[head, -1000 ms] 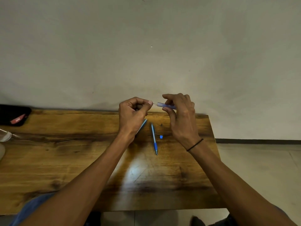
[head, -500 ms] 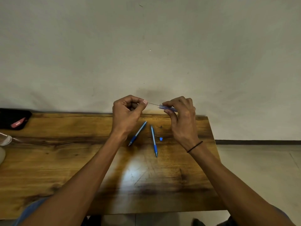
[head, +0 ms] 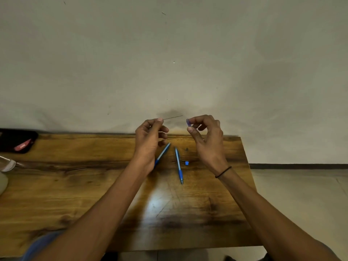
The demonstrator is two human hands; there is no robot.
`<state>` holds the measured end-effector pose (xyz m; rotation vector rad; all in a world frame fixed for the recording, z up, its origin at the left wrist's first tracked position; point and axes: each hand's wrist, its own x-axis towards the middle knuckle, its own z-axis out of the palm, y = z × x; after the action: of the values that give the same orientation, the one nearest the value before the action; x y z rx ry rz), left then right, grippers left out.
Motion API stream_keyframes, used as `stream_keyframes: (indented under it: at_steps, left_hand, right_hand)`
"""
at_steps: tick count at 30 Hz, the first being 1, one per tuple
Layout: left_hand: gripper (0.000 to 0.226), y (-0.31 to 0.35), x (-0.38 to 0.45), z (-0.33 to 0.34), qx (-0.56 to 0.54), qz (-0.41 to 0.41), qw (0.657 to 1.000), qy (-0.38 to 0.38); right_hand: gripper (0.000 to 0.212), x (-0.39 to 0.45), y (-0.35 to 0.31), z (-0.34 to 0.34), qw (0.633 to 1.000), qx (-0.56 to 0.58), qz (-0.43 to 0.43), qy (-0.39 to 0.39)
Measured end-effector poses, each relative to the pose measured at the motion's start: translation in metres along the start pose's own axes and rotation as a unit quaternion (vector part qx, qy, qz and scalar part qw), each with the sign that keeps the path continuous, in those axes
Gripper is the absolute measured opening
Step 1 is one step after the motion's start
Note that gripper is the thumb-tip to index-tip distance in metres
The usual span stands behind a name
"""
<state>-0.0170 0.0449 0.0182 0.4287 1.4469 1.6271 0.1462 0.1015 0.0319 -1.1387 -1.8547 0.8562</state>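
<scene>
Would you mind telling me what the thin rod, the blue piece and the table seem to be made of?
The thin rod, pinched by the left hand, is too fine to tell: dark, straight, perhaps a plastic refill. The blue piece in the right hand looks like translucent plastic. The table looks like varnished wood: grain, glare.

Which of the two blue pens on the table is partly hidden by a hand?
The slanted left pen; the left hand covers its lower end. The right pen lies fully visible.
</scene>
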Motion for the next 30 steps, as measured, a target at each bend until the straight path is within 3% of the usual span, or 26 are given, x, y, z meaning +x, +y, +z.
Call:
stream_keyframes:
  at_steps: [10,23,27,30]
  left_hand:
    - [0.017,-0.029,-0.007,0.024,-0.086,-0.122,0.989,0.021]
    - [0.01,-0.022,-0.005,0.023,-0.19,-0.142,0.971,0.016]
    - [0.007,-0.024,-0.002,0.021,-0.195,-0.134,0.972,0.013]
    - [0.004,-0.026,-0.001,0.021,-0.203,-0.133,0.97,0.008]
  right_hand:
    - [0.019,-0.01,-0.009,0.022,0.992,0.104,0.007,-0.067]
    - [0.027,-0.008,-0.011,0.018,0.987,0.114,0.009,-0.113]
    - [0.016,0.004,0.005,0.003,0.996,0.039,0.018,-0.08]
    - [0.014,0.011,0.022,-0.007,0.987,-0.073,0.043,-0.135]
